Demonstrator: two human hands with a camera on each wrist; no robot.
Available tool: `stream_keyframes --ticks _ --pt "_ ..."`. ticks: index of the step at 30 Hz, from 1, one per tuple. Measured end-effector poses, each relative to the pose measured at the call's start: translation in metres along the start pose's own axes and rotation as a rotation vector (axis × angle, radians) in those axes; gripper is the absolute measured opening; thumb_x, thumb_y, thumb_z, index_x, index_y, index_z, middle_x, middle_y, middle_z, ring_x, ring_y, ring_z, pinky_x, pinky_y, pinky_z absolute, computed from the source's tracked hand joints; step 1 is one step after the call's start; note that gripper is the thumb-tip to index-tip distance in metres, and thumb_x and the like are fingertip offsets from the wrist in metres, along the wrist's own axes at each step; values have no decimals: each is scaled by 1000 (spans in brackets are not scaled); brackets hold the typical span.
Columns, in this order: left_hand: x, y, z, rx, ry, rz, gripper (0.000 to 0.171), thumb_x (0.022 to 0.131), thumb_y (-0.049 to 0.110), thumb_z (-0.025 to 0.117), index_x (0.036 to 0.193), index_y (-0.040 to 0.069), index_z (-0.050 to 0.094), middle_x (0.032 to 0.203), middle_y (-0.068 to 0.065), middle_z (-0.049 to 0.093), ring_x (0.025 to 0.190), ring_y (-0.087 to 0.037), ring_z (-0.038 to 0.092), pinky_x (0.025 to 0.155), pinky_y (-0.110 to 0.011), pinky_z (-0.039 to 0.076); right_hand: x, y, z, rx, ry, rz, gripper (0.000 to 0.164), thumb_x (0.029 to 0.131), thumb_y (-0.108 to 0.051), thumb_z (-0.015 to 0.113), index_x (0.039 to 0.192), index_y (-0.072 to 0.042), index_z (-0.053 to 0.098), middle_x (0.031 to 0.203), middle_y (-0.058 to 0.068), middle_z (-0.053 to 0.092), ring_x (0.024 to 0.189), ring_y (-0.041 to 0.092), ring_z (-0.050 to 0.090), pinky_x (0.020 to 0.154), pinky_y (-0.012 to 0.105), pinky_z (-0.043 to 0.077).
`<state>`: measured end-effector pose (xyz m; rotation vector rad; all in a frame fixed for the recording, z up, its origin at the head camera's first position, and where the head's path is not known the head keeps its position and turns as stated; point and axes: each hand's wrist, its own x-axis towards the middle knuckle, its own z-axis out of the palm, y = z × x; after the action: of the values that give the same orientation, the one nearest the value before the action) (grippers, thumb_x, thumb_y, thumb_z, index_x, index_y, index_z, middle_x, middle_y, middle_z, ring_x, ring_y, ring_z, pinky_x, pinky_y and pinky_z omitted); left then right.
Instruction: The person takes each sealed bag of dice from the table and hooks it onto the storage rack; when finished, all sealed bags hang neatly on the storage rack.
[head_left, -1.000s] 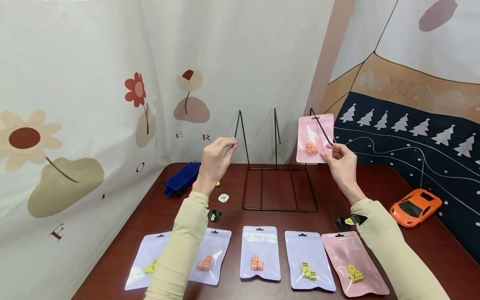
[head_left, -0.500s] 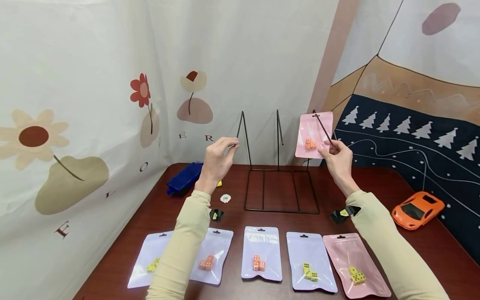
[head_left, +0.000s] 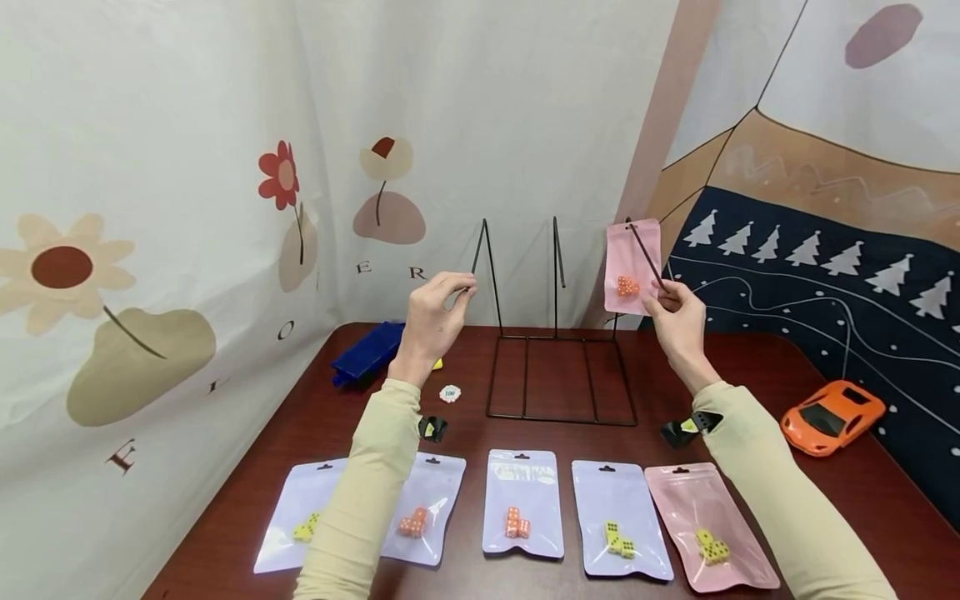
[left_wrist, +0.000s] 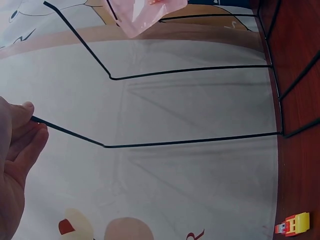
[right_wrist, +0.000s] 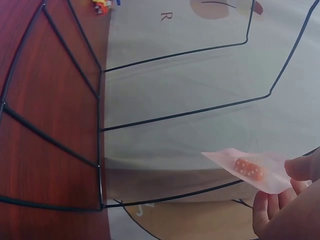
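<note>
A black wire display rack (head_left: 558, 419) stands on the table with three upright prongs. My left hand (head_left: 435, 321) pinches the free end of the left prong (left_wrist: 70, 131) between thumb and fingers. At the right prong (head_left: 647, 250), a pink zip bag (head_left: 617, 250) of orange dice (right_wrist: 248, 168) hangs by its slot. My right hand (head_left: 681, 325) has thumb and index finger at this prong's end and seems to pinch it. The bag's lower edge lies close to that thumb; whether they touch is hard to tell. The middle prong (head_left: 557, 258) carries no bag.
In front lie several pale bags (head_left: 522, 475) and one pink bag (head_left: 678, 492), with yellow or orange dice inside. An orange toy car (head_left: 832, 418) stands at right. At left are a blue object (head_left: 367, 354), a white chip (head_left: 450, 393) and a small yellow toy (left_wrist: 300, 223).
The pink bag has slid a little farther back along the right prong and turned, so it looks narrower. My right hand has shifted slightly; my left hand keeps its pinch on the left prong.
</note>
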<state>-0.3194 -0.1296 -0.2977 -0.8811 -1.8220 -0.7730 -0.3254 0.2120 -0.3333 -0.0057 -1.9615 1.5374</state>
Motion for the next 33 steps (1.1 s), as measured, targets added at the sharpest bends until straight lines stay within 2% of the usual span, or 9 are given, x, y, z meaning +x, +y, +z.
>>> stream_keyframes --ticks 7,14,23,26,33 --pt "0 1 1 -6 -1 -10 13 86 0 68 99 -1 70 100 -13 67 90 -22 66 82 -26 53 -1 1 -6 -24 -16 51 37 89 -6 66 124 3 58 113 17 59 91 6 55 74 12 47" --pt "-2 1 2 -7 8 -3 15 84 -2 70 99 -2 70 100 -13 67 89 -22 66 81 -27 54 0 -1 -11 -33 -10 71 37 88 -7 67 123 2 59 108 3 57 100 14 55 77 14 46" --pt "1 0 2 11 15 10 14 85 -3 69 98 -2 71 99 -14 68 89 -23 66 79 -30 54 -4 -3 -22 16 18 65 32 87 -5 69 118 0 62 100 -6 58 97 8 54 77 14 46" --pt "2 1 2 5 11 4 13 85 -2 69 98 -2 71 99 -14 68 89 -23 66 80 -29 54 -8 -4 -28 19 26 45 30 87 -6 69 115 -1 63 98 -8 58 98 12 56 77 13 46" --pt "-1 1 1 15 9 2 14 85 -2 69 98 -2 71 99 -14 67 90 -23 66 81 -30 54 -27 -12 -42 40 24 36 33 86 -6 70 118 -2 63 100 -11 59 101 13 56 80 11 46"
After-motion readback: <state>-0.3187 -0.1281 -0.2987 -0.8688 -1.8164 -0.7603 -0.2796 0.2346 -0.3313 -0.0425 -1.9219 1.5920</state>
